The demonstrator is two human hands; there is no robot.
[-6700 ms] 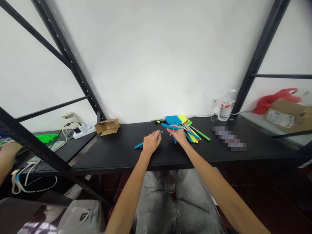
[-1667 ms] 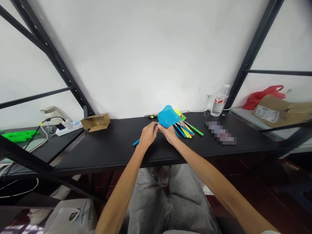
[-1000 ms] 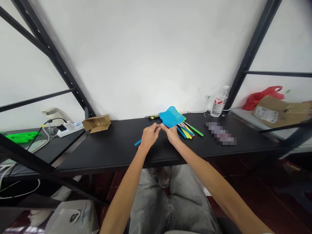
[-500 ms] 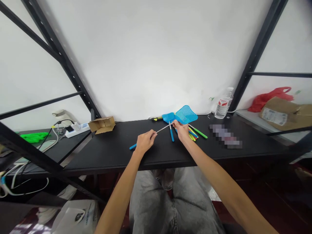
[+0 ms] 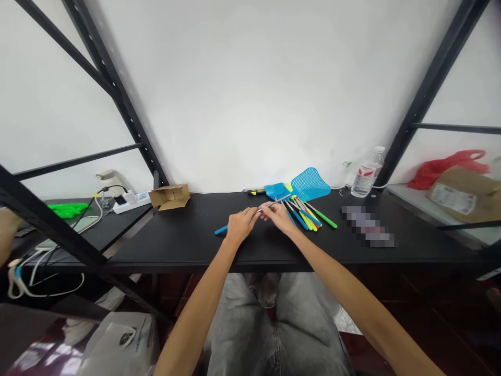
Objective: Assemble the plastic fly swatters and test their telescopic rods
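Both my hands hold one blue fly swatter over the black table (image 5: pixel 188 245). My left hand (image 5: pixel 240 225) grips its blue handle, whose end (image 5: pixel 221 230) sticks out to the left. My right hand (image 5: pixel 278 215) pinches the thin metal rod (image 5: pixel 282 199) just right of my left hand. The rod runs up and right to the blue mesh head (image 5: pixel 310 184), raised above the table. Under it lies a pile of fly swatters (image 5: pixel 307 216) with blue, yellow, green and red handles and a smaller blue head (image 5: pixel 274 190).
A small open cardboard box (image 5: pixel 169 196) sits at the back left, a water bottle (image 5: pixel 366 179) at the back right. A power strip (image 5: pixel 131 201) and cables lie on the left table. Black rack posts stand on both sides. A red bag (image 5: pixel 446 163) and brown parcel (image 5: pixel 462 193) lie far right.
My right hand has slid down the rod toward my left hand; half a second ago the hands were well apart. The mesh head now stands farther right than a second ago.
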